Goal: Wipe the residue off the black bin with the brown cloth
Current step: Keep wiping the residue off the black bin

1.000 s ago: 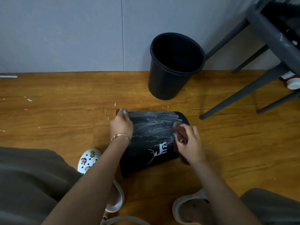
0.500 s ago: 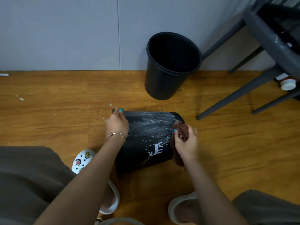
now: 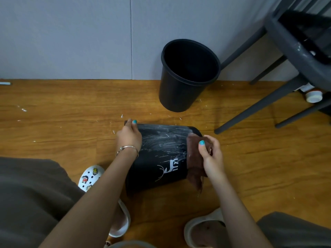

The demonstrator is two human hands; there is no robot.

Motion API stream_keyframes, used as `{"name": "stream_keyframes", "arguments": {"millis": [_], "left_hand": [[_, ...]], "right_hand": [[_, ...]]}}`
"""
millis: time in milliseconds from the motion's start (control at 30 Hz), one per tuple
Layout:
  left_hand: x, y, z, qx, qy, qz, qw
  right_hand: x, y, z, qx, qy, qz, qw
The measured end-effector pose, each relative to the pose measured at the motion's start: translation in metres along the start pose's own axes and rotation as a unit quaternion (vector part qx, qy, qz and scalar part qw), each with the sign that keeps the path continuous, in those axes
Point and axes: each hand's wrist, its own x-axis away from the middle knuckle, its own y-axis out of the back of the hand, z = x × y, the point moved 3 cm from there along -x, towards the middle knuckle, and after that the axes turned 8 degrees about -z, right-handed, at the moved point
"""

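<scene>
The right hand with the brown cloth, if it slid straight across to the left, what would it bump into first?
Probably the white, chalky smears on the lying black plastic bin. The right hand holds the brown cloth at that bin's right side, so the smeared surface lies just left of it; the left hand comes later.
</scene>
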Motion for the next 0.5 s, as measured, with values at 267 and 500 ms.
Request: {"name": "stream_keyframes", "arguments": {"millis": [267,500], "left_hand": [[0.004,0.002,-0.004,0.001,-0.015,-0.001,1.000],[0.004,0.001,-0.002,-0.001,-0.023,-0.015,1.000]], "right_hand": [[0.018,-0.012,0.012,0.214,0.132,-0.136,0.958],[0.031,-0.041,0.004,0.260,0.020,-0.071,0.963]]}}
